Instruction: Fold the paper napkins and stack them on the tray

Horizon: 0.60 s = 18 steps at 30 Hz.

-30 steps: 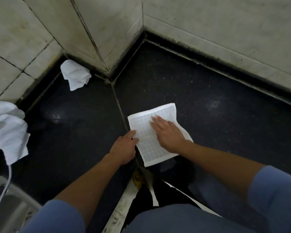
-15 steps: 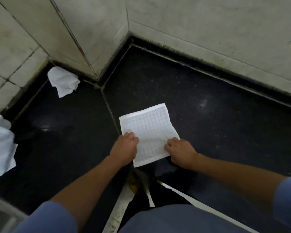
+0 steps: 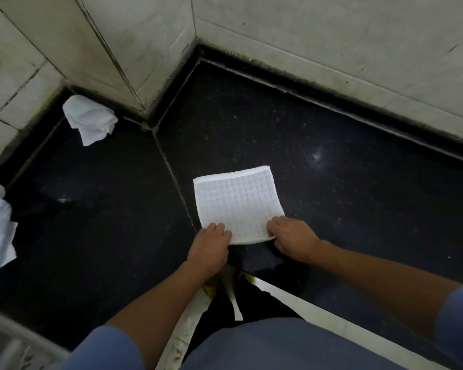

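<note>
The left hand point(image 3: 210, 243) and right hand point(image 3: 292, 240) pinch the grid-embossed napkin's point(image 3: 238, 204) near edge on the black counter point(image 3: 345, 198).

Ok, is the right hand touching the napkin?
Touching. The head view shows the right hand with its fingers curled over the napkin at its near corner.

Quilted paper napkin point(image 3: 238, 201) on glossy speckled stone counter point(image 3: 345, 196).
</note>
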### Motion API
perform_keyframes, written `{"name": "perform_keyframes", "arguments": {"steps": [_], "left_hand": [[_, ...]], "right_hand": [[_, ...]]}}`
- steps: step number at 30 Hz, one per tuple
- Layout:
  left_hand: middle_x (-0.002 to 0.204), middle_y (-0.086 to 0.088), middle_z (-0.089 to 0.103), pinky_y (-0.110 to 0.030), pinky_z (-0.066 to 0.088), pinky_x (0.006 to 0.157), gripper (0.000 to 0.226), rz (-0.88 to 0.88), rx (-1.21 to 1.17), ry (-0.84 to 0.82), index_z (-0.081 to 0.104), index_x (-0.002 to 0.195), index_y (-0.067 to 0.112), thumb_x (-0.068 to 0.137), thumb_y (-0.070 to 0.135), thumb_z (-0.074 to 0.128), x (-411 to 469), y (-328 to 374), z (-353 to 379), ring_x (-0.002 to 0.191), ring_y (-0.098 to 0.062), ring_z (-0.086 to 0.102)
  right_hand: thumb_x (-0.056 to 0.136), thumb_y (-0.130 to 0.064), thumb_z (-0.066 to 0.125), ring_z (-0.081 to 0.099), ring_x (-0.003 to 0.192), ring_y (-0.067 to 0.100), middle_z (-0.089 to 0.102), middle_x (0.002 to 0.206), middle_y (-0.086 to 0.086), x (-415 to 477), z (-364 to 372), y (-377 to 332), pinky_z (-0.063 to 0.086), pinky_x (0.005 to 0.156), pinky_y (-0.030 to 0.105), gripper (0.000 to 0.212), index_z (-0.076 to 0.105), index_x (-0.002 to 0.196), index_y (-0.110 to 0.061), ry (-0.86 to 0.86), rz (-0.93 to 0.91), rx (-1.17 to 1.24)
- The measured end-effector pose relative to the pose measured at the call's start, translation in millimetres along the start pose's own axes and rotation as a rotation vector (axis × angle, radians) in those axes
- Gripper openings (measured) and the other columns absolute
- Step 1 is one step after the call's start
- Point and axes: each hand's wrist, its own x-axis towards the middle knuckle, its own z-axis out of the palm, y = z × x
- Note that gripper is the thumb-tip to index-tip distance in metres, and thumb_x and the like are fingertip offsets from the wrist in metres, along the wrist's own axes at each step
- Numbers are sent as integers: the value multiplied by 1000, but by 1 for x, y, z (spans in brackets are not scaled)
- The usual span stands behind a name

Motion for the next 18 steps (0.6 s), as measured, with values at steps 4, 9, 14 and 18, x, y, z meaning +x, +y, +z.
{"name": "perform_keyframes", "arguments": {"steps": [4, 9, 14, 18], "left_hand": [[108, -4, 52, -30, 29, 75, 20, 38, -5, -79, 49, 105, 16, 85, 16, 44, -15, -4, 2, 99, -22, 47], [107, 2, 48, -35, 39, 79, 46, 28, -69, -42, 44, 114, 20, 80, 51, 49, -18, 0, 4, 98, -20, 47], [106, -2, 55, -32, 37, 77, 21, -19, -91, -10, 51, 105, 18, 85, 20, 46, -13, 6, 0, 95, -20, 50], [87, -1, 59, -27, 42, 64, 11, -65, -354, 1, 51, 91, 17, 85, 9, 47, -12, -6, -14, 78, -18, 57]], "right_hand": [[89, -22, 48, 57, 96, 21, 61, 105, 0, -10, 4, -2, 42, 76, 32, 16, 55, 103, -18, -111, 82, 77], [87, -24, 57, 62, 75, 11, 68, 84, -7, -10, -14, -6, 49, 68, 27, 13, 68, 96, -21, -21, 182, 494], [85, -15, 59, 61, 71, 4, 64, 74, -13, -5, -35, -4, 51, 67, 26, 17, 68, 84, -29, 45, 255, 770], [87, -15, 61, 64, 81, 5, 68, 83, -10, -6, -42, 7, 54, 73, 25, 12, 70, 89, -22, 51, 273, 816]]}}
